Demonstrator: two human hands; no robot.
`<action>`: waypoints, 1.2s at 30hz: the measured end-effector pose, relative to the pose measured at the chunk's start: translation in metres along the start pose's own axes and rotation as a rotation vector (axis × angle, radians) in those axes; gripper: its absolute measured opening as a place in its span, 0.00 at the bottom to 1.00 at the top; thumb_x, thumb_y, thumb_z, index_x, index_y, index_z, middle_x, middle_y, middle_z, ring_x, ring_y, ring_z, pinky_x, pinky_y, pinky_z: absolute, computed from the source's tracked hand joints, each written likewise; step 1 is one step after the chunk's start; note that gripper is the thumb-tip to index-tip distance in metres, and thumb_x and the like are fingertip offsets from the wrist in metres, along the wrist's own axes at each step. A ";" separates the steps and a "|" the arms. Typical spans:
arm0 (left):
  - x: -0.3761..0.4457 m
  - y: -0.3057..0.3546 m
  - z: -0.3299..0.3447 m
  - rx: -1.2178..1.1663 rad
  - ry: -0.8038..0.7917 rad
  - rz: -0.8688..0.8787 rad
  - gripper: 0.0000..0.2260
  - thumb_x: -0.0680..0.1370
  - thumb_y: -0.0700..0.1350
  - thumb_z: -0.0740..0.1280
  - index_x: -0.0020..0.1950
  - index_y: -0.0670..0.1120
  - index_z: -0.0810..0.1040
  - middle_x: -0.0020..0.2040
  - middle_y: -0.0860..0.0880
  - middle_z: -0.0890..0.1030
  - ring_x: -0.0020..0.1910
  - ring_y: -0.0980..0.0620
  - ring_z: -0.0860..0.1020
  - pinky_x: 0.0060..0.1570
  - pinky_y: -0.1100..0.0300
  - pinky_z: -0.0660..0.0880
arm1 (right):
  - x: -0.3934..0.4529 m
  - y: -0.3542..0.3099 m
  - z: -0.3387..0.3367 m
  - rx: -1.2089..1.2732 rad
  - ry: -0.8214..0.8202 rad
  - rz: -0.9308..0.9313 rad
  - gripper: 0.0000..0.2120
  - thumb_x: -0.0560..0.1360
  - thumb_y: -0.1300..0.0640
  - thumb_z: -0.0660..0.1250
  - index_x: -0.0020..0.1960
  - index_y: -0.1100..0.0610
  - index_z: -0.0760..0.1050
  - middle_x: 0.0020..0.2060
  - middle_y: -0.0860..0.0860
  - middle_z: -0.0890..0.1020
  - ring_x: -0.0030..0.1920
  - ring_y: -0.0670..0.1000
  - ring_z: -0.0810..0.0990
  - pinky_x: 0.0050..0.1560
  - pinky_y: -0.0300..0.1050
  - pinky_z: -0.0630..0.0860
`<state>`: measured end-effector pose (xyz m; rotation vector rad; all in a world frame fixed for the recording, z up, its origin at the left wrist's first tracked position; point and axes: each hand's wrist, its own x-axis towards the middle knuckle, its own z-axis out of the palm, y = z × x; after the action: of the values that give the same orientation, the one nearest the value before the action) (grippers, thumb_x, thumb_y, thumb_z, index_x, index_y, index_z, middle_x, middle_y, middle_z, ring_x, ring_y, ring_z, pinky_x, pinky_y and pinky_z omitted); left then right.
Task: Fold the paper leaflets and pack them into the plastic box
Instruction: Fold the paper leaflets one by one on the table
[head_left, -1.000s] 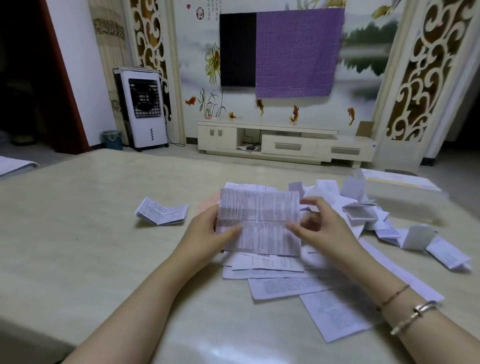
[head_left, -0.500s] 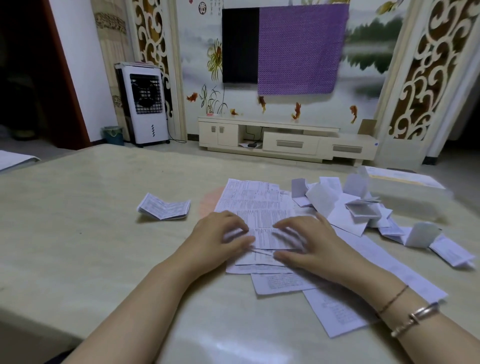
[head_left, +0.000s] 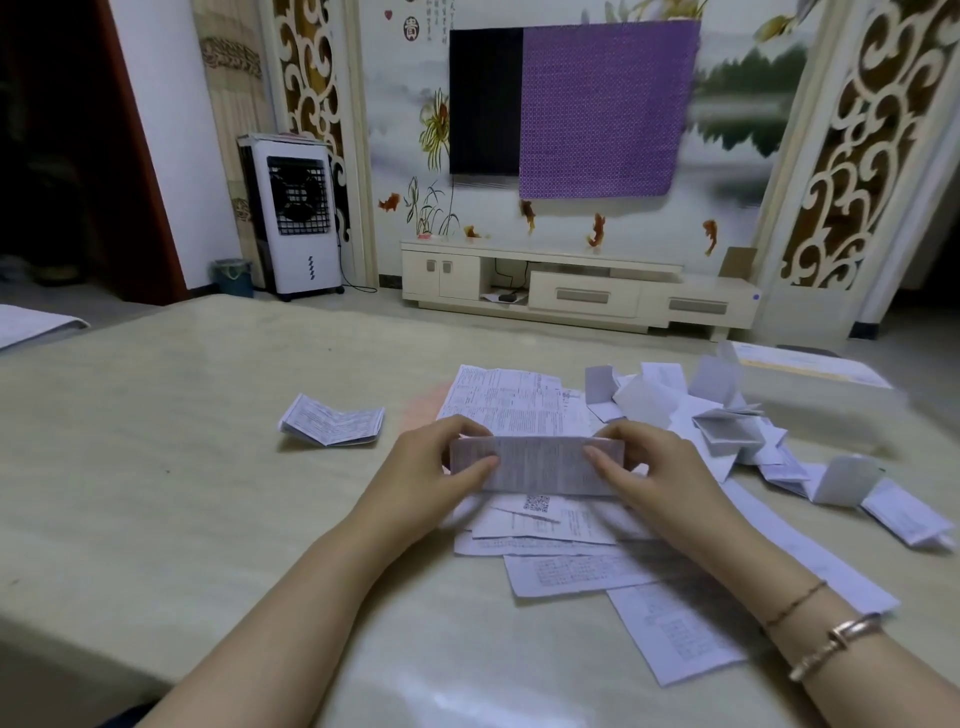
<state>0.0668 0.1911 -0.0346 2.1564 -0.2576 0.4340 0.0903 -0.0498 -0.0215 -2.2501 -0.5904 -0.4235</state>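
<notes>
Beige marble table, mural wall, TV cabinet

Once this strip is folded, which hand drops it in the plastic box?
Right hand, likely: the plastic box sits far right, on its side. Left hand pinches the folded leaflet's opposite end.

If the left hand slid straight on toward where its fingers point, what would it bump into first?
The left hand points right along the folded leaflet it pinches. Sliding on, it would probably meet the right hand first, which pinches the other end. Depth looks about level, so that seems likely.
</notes>
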 end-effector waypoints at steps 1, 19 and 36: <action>0.001 -0.002 0.000 0.004 0.011 -0.021 0.09 0.74 0.46 0.72 0.52 0.55 0.78 0.47 0.57 0.81 0.41 0.60 0.78 0.42 0.66 0.74 | 0.001 0.001 0.001 0.010 0.012 0.031 0.03 0.75 0.50 0.67 0.43 0.48 0.76 0.35 0.47 0.80 0.38 0.47 0.78 0.41 0.46 0.75; 0.000 -0.009 0.009 0.430 -0.153 0.166 0.13 0.77 0.60 0.64 0.59 0.60 0.79 0.61 0.60 0.72 0.59 0.57 0.70 0.61 0.55 0.65 | -0.006 0.000 0.005 -0.343 -0.325 -0.141 0.20 0.72 0.35 0.58 0.60 0.41 0.71 0.55 0.35 0.75 0.58 0.40 0.71 0.67 0.51 0.64; -0.007 0.012 0.016 -0.057 -0.251 0.102 0.08 0.71 0.43 0.69 0.38 0.58 0.79 0.45 0.57 0.79 0.47 0.59 0.78 0.50 0.65 0.72 | -0.007 -0.022 -0.001 -0.017 -0.036 -0.121 0.05 0.71 0.54 0.69 0.44 0.45 0.77 0.40 0.41 0.80 0.47 0.44 0.76 0.49 0.44 0.74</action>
<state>0.0595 0.1715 -0.0372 2.1467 -0.5157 0.2086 0.0721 -0.0392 -0.0110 -2.2499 -0.7466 -0.4503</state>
